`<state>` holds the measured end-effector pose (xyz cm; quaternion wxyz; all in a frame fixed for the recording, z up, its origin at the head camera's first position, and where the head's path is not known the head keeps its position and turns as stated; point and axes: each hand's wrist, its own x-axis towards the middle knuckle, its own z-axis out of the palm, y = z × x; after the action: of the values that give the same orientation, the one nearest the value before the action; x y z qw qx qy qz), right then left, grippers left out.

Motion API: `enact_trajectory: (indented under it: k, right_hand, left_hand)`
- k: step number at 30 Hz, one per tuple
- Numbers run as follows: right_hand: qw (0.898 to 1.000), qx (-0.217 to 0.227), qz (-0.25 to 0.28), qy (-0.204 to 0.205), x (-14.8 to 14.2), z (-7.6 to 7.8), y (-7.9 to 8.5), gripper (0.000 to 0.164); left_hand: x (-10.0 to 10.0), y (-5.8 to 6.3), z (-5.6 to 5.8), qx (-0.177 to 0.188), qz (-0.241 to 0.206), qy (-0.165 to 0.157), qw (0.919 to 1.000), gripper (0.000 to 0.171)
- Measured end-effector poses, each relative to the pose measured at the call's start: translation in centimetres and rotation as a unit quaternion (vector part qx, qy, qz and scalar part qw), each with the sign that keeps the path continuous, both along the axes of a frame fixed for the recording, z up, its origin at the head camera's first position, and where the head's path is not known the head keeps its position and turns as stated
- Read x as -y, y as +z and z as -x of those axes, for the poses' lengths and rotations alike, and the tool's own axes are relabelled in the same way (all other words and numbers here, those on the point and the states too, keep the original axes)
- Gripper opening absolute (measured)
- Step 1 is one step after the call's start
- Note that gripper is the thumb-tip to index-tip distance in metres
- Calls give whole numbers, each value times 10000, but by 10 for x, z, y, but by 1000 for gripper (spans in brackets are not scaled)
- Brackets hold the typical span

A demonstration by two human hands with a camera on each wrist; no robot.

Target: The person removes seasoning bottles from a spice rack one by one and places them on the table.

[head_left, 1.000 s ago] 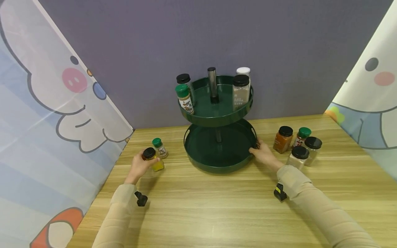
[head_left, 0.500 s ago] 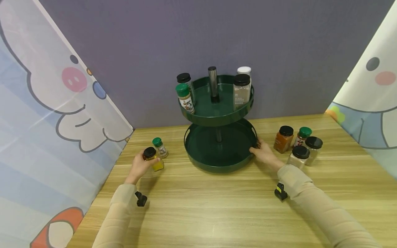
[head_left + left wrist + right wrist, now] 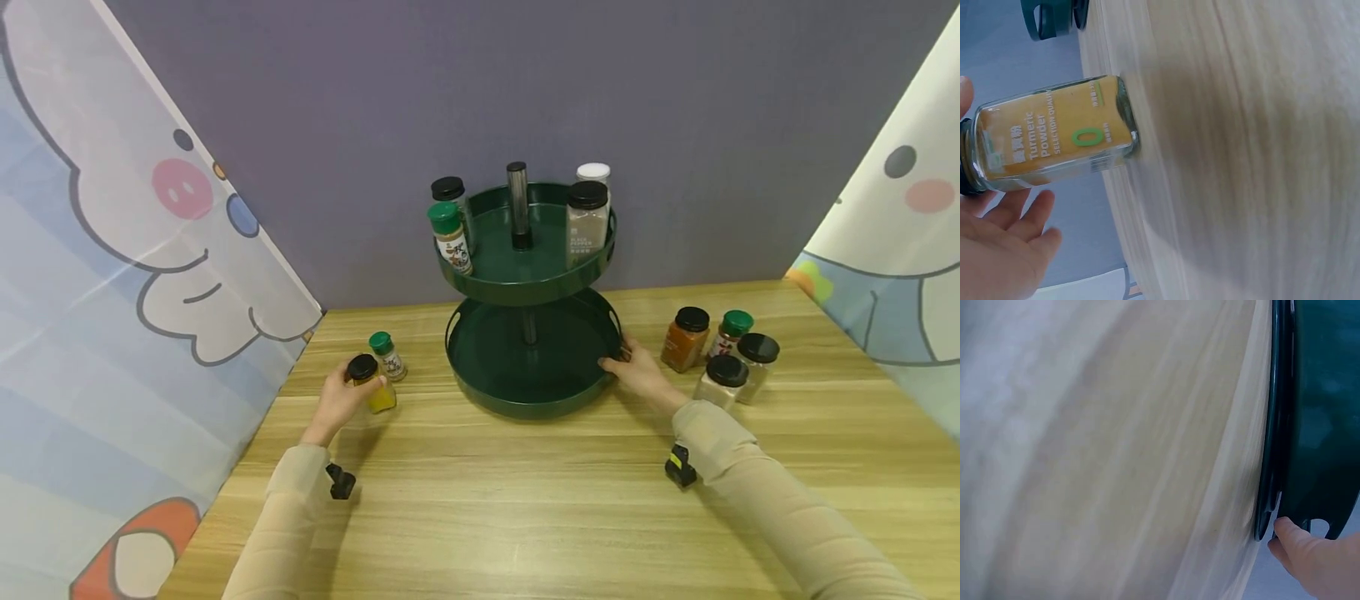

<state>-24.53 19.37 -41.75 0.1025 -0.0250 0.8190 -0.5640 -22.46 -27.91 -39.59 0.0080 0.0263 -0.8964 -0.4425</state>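
Fingers [image 3: 1035, 215] of the left hand [image 3: 337, 402] were curled snugly around the turmeric jar [image 3: 382, 398] near its cap, base at the bench [image 3: 450, 500], contact unclear, green-capped shaker [image 3: 391, 363] just beside. Right hand [image 3: 643, 377] gripped the lower tray's rim [image 3: 525, 409] at its handle cutout. Beyond: upper tray [image 3: 517, 292] with black pepper jar [image 3: 585, 233], orange-brown jar [image 3: 682, 346] right of the lower tray.

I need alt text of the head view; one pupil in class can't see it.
A person's left hand holds a jar of yellow powder, while the right hand grips the lower tray of a green two-tier stand by its edge. Four jars stand on the upper tray, four more on the table at right, and a green-lidded bottle beyond the held jar.
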Motion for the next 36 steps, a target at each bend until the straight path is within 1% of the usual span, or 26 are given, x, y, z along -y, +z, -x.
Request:
enact_trajectory:
  k: [2, 4, 7, 10, 12, 13, 16, 18, 20, 23, 25, 28, 30, 32, 34, 36]
  right_hand:
    - [10000, -26, -42, -8, 0, -1, 1, 80]
    - [10000, -72, -54, 0, 0, -2, 2, 80]
    - [9999, -119, -73, 25, -1, -5, 3, 79]
    - [9996, -106, -240, 33, -5, -8, 7, 78]
    - [9991, -122, -398, 9, -9, -12, 12, 78]
    - [9989, -115, -458, 4, -11, -14, 14, 78]
    - [9982, -208, -556, -27, -16, -20, 23, 77]
    - [9979, -296, -575, -28, -19, -24, 29, 75]
    - [9972, -380, -650, -31, -21, -28, 34, 74]
    - [9957, -506, -780, -22, -22, -33, 39, 74]
    - [9947, -591, -847, -7, -23, -37, 42, 73]
    - [9940, -700, -836, 80, -22, -41, 44, 70]
    - [9935, -758, -827, 174, -20, -45, 46, 68]
    - [9922, -846, -870, 284, -17, -48, 48, 66]
    - [9903, -963, -923, 392, -13, -53, 50, 65]
    - [9884, -1061, -972, 492, -10, -56, 53, 65]
  left_hand:
    - [0, 3, 0, 47, 20, 20, 10000, 82]
    - [0, 7, -2, -19, 85, 70, 9999, 82]
    - [-3, 13, -5, -343, 206, 289, 9988, 76]
    - [-8, 20, -9, -802, 279, 508, 9951, 66]
    - [-14, 25, -11, -1035, 180, 621, 9925, 59]
    - [-17, 28, -11, -1129, 115, 627, 9916, 57]
    - [-30, 40, -12, -1364, -306, 479, 9890, 50]
    - [-39, 50, -11, -1486, -657, 251, 9864, 47]
    - [-50, 62, -10, -1493, -999, -18, 9837, 44]
    - [-69, 81, -4, -1405, -1381, -313, 9799, 42]
    - [-82, 93, 1, -1279, -1571, -399, 9785, 42]
    - [-100, 109, 14, -1146, -1902, -456, 9740, 43]
    - [-110, 117, 25, -1057, -2213, -506, 9681, 45]
    - [-118, 125, 36, -953, -2567, -557, 9602, 47]
    - [-125, 130, 47, -781, -2900, -620, 9518, 49]
    - [-130, 135, 56, -565, -3116, -655, 9463, 51]
